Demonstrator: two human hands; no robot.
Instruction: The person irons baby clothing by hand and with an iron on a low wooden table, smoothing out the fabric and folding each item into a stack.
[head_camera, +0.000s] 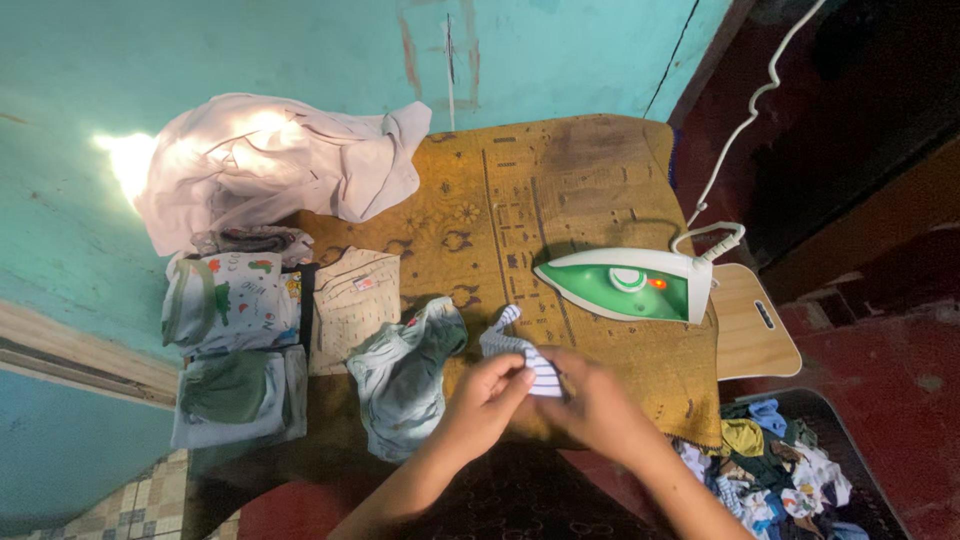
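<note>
While both your left hand (492, 385) and right hand (590, 395) pinch the small striped garment (522, 352) at the near edge of the patterned ironing cloth (560, 190), pull it taut and flat, well clear of the green iron (625, 283).

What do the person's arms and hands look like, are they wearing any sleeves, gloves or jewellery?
Both arms enter from the bottom edge, bare along their visible length, with no sleeve showing. The left hand and the right hand are bare too: no gloves, and no watch, bracelet or ring can be made out. The right hand is slightly blurred, so small details on its fingers cannot be told.
</note>
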